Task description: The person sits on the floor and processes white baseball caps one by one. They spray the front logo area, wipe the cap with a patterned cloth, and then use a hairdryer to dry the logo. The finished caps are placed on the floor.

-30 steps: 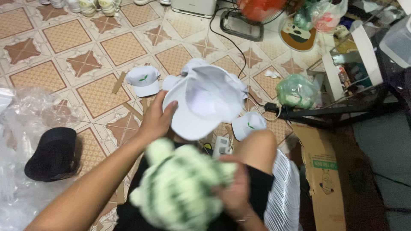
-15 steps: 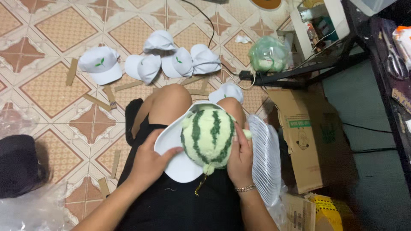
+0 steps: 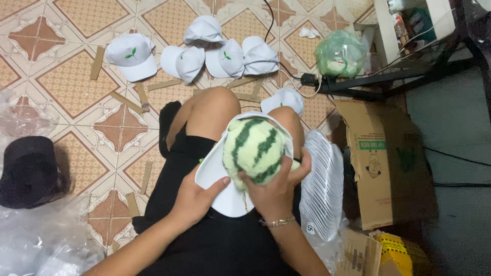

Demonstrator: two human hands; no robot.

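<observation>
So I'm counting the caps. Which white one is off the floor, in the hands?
The white cap on the lap, under the green striped plush, gripped by the left hand and right hand; the other caps lie on the tiles.

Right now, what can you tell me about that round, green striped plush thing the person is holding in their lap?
The round plush ball is pale green with darker green stripes running over it, like a watermelon, and its surface looks soft and fuzzy. It sits inside the crown of a white cap lying on the person's lap. The right hand grips its lower side, fingers curling around it, while the left hand holds the cap's brim beside it. A thin string seems to hang beneath it.
</observation>
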